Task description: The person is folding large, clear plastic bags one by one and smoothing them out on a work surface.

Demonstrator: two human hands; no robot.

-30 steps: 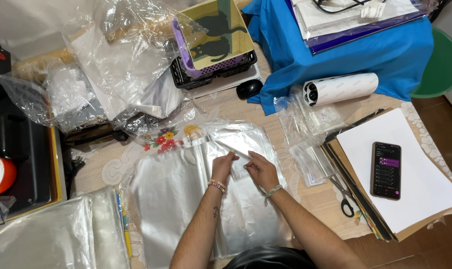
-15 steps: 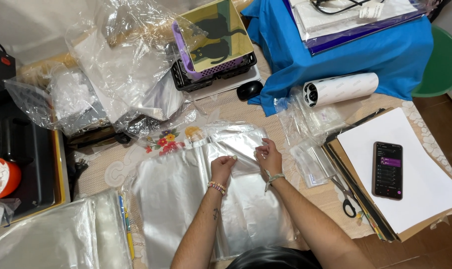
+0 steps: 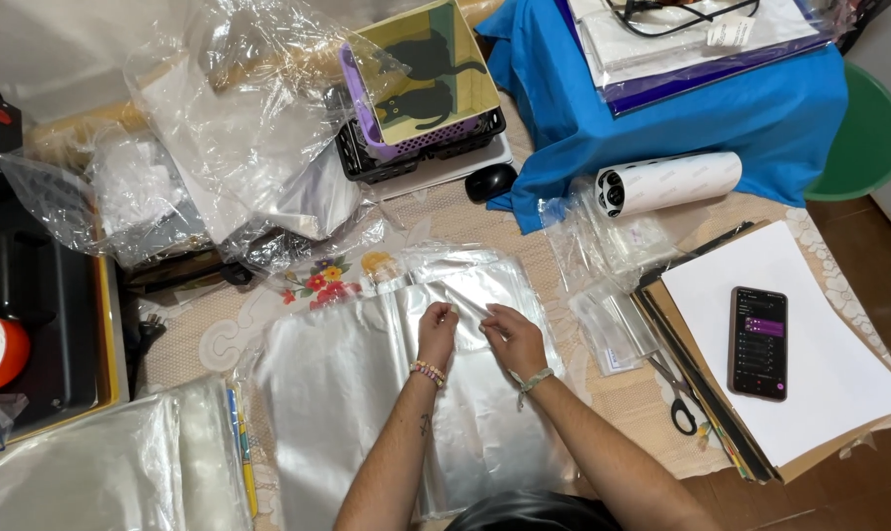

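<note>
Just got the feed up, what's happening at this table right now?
A person is working with both bare hands on a stack of clear plastic bags spread flat on the table. The left hand and right hand sit close together near the top edge of the uppermost bag, pinching at it. To the right lie black-handled scissors and a black phone on white paper. A white roll rests against blue cloth.

Left hand (image 3: 437, 332) and right hand (image 3: 512, 337) side by side, fingers curled.
</note>
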